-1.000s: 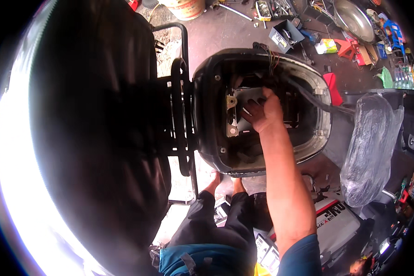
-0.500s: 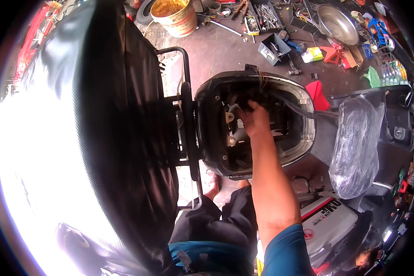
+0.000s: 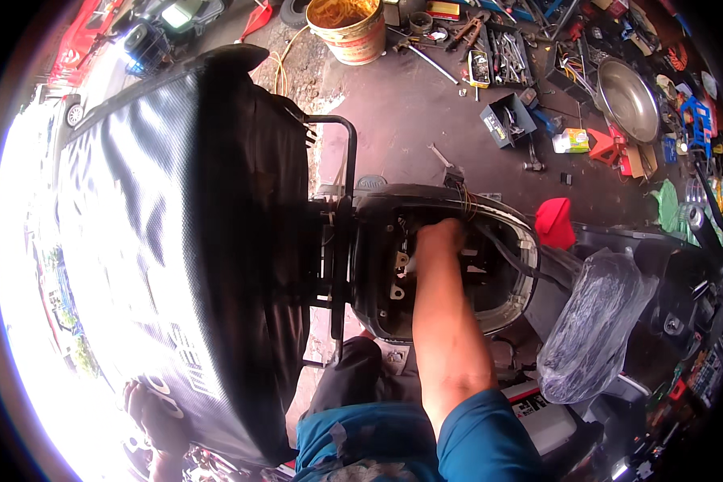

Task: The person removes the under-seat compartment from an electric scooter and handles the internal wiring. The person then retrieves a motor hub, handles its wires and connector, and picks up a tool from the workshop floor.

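My right arm reaches down into the open, oval seat well (image 3: 528,299) of a scooter. My right hand (image 3: 440,235) is inside it near the far wall, its fingers hidden and blurred. Beside the hand, metal brackets (image 3: 398,275) show on the well's left side, and a black hose runs over the right side. Thin wires (image 3: 463,198) hang over the far rim. At the lower left, my left hand (image 3: 154,414) lies against a large black textured box (image 3: 253,241), fingers stretched along its surface. The box sits next to a black metal rack (image 3: 344,265) behind the well.
Right of the well lies a long piece wrapped in clear plastic (image 3: 590,329). A red cloth (image 3: 554,223) is near the far rim. Across the floor stand a bucket (image 3: 349,40), a tray of wrenches (image 3: 509,58), a small dark box (image 3: 508,120) and a metal basin (image 3: 628,100).
The whole view has shifted, so the scooter sits lower in the picture. My right hand has gone deeper toward the well's far wall. The left hand shows more plainly on the box.
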`<action>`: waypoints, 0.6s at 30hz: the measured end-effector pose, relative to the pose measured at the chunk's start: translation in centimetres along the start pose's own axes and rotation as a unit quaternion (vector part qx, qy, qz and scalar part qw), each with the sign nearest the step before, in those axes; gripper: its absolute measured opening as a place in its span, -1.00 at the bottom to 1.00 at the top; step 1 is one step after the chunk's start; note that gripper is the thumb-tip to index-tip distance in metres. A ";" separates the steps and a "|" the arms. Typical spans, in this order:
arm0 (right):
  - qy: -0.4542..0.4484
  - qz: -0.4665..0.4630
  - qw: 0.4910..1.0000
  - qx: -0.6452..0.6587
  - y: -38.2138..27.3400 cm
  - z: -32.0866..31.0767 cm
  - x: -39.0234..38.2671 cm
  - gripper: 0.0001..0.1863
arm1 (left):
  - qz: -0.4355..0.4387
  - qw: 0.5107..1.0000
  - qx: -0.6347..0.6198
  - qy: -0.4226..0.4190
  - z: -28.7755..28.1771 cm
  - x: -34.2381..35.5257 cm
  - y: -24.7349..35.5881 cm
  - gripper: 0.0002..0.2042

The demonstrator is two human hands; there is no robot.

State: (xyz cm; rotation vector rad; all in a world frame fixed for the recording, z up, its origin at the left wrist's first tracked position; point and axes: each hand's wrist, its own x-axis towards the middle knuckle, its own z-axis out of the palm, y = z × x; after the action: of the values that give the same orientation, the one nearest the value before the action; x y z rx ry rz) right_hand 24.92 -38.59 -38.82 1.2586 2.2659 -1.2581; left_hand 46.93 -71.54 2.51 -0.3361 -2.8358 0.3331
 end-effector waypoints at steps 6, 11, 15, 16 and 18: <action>0.024 -0.032 0.998 -0.046 -0.1 0.2 2.6 -0.70 | 0.027 0.994 -0.062 -0.085 -0.6 -1.7 -1.9 -0.71; 0.034 -0.039 0.997 -0.050 0.0 -0.3 3.5 -0.70 | 0.025 0.993 -0.062 -0.102 -1.1 -2.9 -2.3 -0.61; 0.035 -0.034 0.997 -0.055 0.5 -0.3 3.2 -0.70 | 0.010 0.992 -0.063 -0.112 -1.4 -3.4 -2.1 -0.58; 0.035 -0.034 0.997 -0.056 0.7 -0.3 3.1 -0.70 | 0.013 0.993 -0.055 -0.104 -1.3 -3.0 -1.9 -0.58; 0.032 -0.030 0.998 -0.053 0.9 -0.5 2.9 -0.70 | 0.020 0.991 -0.079 -0.105 -1.3 -2.7 -1.8 -0.58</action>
State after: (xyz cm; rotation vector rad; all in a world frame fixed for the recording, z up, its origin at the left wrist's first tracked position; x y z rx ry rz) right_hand 23.99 -36.28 -40.71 1.2179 2.3990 -1.1154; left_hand 49.53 -73.67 3.52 -0.4117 -3.0743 0.1584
